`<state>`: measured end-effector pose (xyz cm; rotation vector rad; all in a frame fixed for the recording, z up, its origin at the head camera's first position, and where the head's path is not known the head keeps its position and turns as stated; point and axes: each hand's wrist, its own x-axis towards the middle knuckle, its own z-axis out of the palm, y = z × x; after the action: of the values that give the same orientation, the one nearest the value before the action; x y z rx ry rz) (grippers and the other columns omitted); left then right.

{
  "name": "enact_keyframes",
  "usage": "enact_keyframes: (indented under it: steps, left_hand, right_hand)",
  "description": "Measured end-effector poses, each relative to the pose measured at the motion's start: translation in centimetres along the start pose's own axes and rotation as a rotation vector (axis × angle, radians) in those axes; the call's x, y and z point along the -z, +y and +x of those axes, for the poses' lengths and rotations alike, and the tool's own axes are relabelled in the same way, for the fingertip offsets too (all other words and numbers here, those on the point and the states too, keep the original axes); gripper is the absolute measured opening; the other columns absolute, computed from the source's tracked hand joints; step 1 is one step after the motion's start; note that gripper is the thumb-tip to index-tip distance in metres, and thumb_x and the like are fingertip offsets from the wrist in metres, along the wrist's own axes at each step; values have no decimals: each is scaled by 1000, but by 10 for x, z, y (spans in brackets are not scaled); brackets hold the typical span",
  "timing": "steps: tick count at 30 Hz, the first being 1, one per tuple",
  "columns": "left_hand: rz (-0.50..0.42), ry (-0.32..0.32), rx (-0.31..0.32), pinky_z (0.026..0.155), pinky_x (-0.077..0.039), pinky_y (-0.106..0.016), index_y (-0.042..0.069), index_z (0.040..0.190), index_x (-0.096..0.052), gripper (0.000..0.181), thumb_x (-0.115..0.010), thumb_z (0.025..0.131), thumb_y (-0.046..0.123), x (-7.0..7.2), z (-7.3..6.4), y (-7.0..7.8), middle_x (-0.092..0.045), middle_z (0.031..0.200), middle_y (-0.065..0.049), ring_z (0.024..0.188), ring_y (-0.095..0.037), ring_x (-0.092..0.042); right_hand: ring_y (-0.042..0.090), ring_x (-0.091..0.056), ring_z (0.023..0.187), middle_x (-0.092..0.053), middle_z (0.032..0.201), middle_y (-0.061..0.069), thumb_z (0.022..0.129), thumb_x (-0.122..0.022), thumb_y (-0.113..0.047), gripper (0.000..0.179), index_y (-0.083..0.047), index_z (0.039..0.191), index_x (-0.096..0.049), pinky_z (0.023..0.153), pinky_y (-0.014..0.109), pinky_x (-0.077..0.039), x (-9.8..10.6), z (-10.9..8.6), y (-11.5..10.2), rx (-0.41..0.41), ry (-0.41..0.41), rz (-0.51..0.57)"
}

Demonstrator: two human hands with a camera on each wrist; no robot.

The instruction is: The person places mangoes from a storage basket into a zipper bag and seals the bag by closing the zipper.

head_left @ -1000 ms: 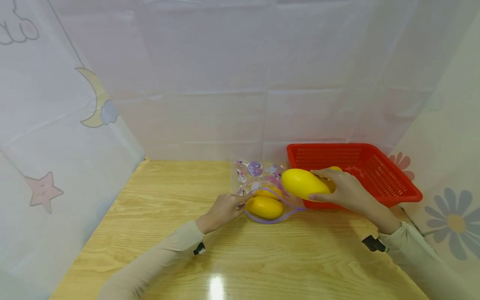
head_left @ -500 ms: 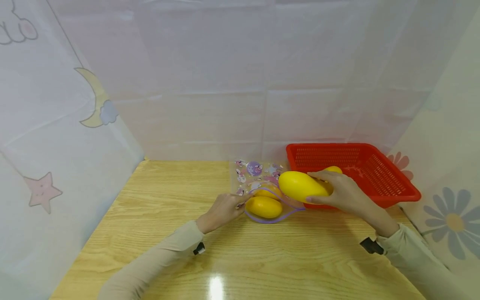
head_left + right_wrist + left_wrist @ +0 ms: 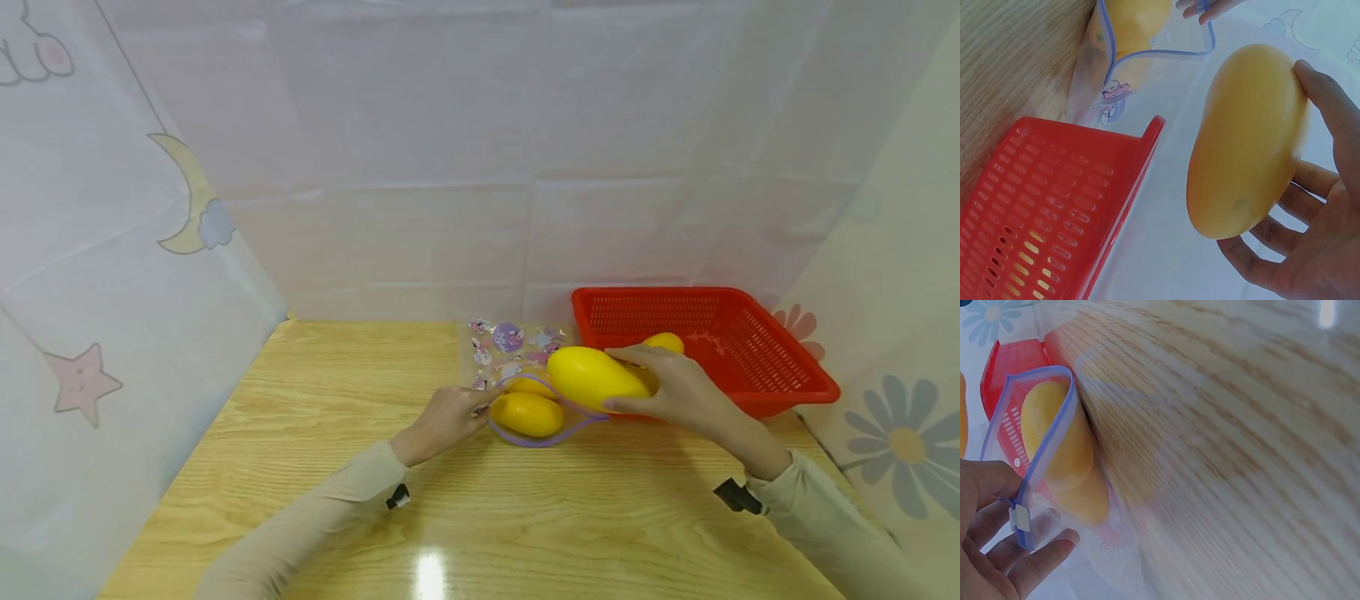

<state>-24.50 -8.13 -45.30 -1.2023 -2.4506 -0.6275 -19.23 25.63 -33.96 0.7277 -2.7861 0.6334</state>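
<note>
A clear zip bag (image 3: 1067, 412) with a purple-edged mouth lies on the table, its mouth spread wide. Two yellow mangoes are inside; the front mango (image 3: 527, 414) sits at the opening, the other behind it. My left hand (image 3: 448, 423) pinches the bag's rim beside the white slider (image 3: 1019, 518). Above the bag's right side, my right hand (image 3: 681, 392) grips another mango (image 3: 1247, 140) between thumb and fingers, tilted toward the opening. In the head view this mango partly covers the bag's mouth and the rear mango.
The red basket (image 3: 783, 354) stands at the right, close to the bag, with a yellow mango (image 3: 665, 342) in it. Wooden table (image 3: 337, 367) stretches left and forward of the bag. A patterned sheet (image 3: 405, 167) hangs behind.
My right hand has carried its mango a little left and down, closer to the bag's mouth. My left hand and the bag have stayed in place.
</note>
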Motion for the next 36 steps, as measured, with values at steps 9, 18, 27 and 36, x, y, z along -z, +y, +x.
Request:
enact_keyframes:
  steps: [9, 18, 27, 36]
  left_hand:
    - [-8, -6, 5, 41, -19, -13, 3, 124, -69, 40, -73, 84, 0, -1, 0, -1, -54, 57, 6, 45, 0, -21]
    - [-31, 5, 9, 41, -21, -13, 3, 123, -69, 40, -74, 84, -1, 1, 1, 1, -62, 63, 2, 45, 0, -24]
    - [-23, -8, 17, 41, -20, -13, 3, 125, -68, 42, -72, 83, -1, 3, 2, 2, -58, 60, 4, 45, 0, -22]
    - [18, 72, -60, 41, -19, -15, 2, 122, -70, 45, -74, 78, -3, 1, 2, 0, -51, 56, 6, 46, 0, -20]
  right_hand:
    - [24, -62, 97, -67, 120, 10, 75, -82, -53, 76, -6, 131, -63, 79, 46, -53, -6, -1, -4, 23, -2, -7]
    - [28, -61, 106, -65, 123, 9, 76, -83, -47, 73, -6, 132, -61, 88, 50, -51, -15, 0, -11, 52, -22, 14]
    - [27, -61, 106, -67, 121, 4, 75, -83, -49, 70, -8, 130, -64, 89, 50, -50, -21, 1, -18, 86, -12, 13]
    - [25, -59, 103, -66, 122, 4, 76, -80, -54, 73, -9, 131, -64, 88, 48, -51, -28, -2, -24, 75, -46, 22]
